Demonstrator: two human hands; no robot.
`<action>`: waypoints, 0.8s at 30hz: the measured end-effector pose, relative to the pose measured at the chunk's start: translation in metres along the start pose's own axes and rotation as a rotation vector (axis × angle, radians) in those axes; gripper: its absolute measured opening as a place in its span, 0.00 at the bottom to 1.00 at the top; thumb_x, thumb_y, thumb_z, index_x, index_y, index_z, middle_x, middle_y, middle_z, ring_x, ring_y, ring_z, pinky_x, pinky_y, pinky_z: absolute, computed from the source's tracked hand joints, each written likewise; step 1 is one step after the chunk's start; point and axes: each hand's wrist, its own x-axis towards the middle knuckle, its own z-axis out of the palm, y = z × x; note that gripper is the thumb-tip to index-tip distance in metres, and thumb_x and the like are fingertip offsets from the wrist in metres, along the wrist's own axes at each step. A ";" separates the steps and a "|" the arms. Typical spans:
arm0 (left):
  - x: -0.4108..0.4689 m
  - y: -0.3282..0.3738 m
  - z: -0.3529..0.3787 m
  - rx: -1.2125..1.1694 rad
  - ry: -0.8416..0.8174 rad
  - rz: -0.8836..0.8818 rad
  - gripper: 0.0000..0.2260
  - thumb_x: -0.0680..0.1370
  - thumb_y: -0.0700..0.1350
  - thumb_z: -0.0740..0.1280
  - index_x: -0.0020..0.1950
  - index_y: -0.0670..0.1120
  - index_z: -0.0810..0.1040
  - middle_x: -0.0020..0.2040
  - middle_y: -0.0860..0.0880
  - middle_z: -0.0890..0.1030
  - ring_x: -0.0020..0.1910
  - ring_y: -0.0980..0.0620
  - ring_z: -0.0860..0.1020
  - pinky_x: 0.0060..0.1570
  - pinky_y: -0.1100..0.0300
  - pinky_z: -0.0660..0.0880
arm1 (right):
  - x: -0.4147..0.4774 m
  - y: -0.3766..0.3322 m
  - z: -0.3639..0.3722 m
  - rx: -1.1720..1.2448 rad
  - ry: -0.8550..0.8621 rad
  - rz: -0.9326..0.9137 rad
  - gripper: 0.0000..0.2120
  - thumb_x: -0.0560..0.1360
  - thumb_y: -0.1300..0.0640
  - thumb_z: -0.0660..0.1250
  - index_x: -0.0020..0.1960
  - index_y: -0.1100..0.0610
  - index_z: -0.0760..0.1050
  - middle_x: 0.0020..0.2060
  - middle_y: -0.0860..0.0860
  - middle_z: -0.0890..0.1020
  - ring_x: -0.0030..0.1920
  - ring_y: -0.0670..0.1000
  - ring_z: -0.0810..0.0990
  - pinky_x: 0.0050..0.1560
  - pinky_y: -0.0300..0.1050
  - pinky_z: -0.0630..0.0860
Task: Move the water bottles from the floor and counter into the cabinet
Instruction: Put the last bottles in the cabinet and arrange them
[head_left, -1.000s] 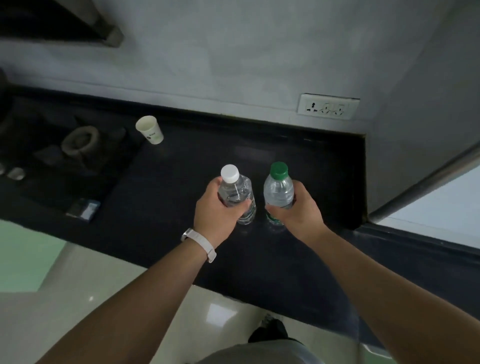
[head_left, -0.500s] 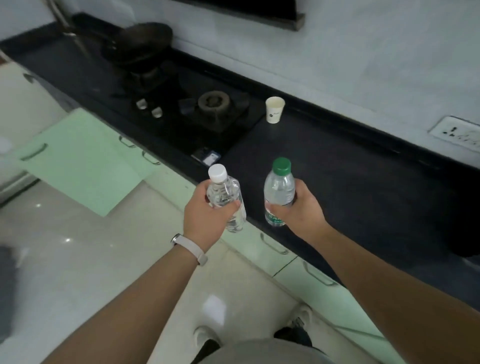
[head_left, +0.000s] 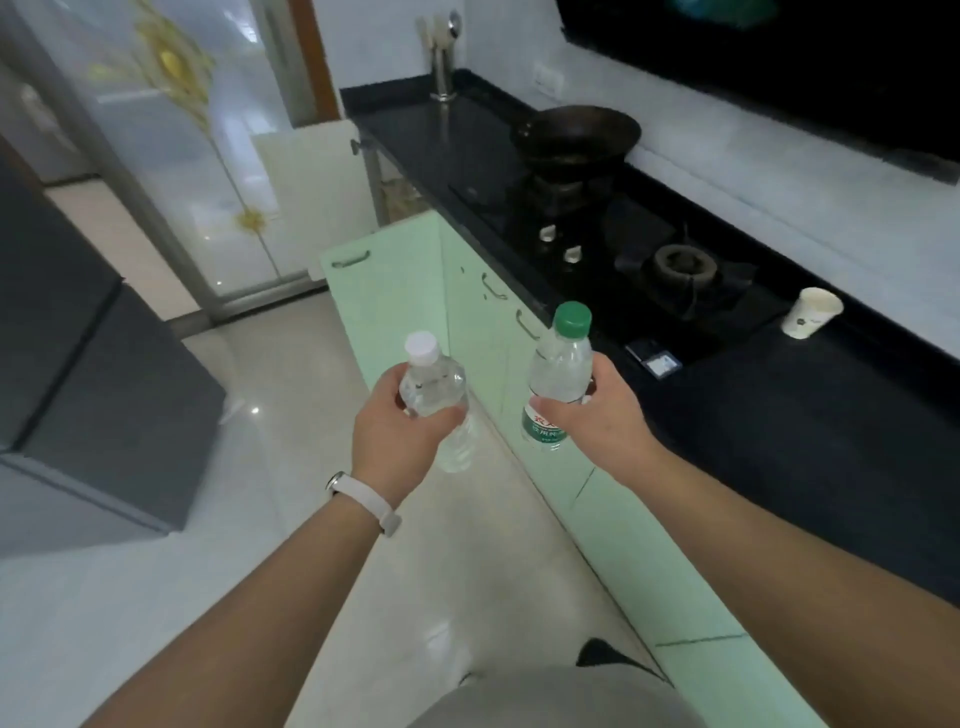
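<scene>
My left hand (head_left: 400, 436) grips a clear water bottle with a white cap (head_left: 434, 384), held upright over the pale floor. In my right hand (head_left: 597, 415) is a second bottle with a green cap and green label (head_left: 558, 374), held just in front of the counter's edge. Both bottles are off the black counter (head_left: 779, 441). A mint-green cabinet door (head_left: 387, 306) stands swung open beyond the bottles, ahead on the left of the cabinet row (head_left: 613, 499). The inside of that cabinet is hidden behind the door.
On the counter sit a gas hob (head_left: 649, 265) with a dark wok (head_left: 576, 132), a white paper cup (head_left: 810, 312) and a small dark box (head_left: 654, 358). A grey appliance (head_left: 88, 405) stands on the left. A glass sliding door (head_left: 182, 156) is at the far end.
Both bottles have come up off the counter and travelled left with my hands. My view has turned left along the counter, bringing the open cabinet door, wok and glass door into sight.
</scene>
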 end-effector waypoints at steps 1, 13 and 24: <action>0.003 -0.004 -0.017 0.004 0.031 -0.004 0.23 0.68 0.46 0.81 0.59 0.59 0.76 0.50 0.61 0.82 0.47 0.66 0.80 0.47 0.67 0.75 | 0.003 -0.008 0.014 -0.009 -0.032 -0.026 0.24 0.67 0.53 0.78 0.56 0.44 0.69 0.46 0.40 0.78 0.46 0.38 0.77 0.45 0.37 0.72; 0.033 -0.053 -0.163 0.056 0.355 -0.111 0.20 0.69 0.45 0.80 0.50 0.63 0.75 0.43 0.66 0.82 0.42 0.72 0.78 0.43 0.70 0.72 | 0.057 -0.082 0.180 -0.067 -0.394 -0.163 0.23 0.68 0.50 0.78 0.58 0.47 0.70 0.48 0.41 0.78 0.48 0.39 0.76 0.46 0.37 0.73; 0.177 -0.081 -0.241 0.126 0.466 -0.222 0.20 0.69 0.47 0.80 0.56 0.58 0.76 0.47 0.61 0.82 0.43 0.66 0.80 0.43 0.65 0.73 | 0.193 -0.131 0.334 -0.050 -0.548 -0.182 0.22 0.67 0.51 0.79 0.53 0.43 0.70 0.47 0.40 0.79 0.48 0.41 0.77 0.48 0.40 0.75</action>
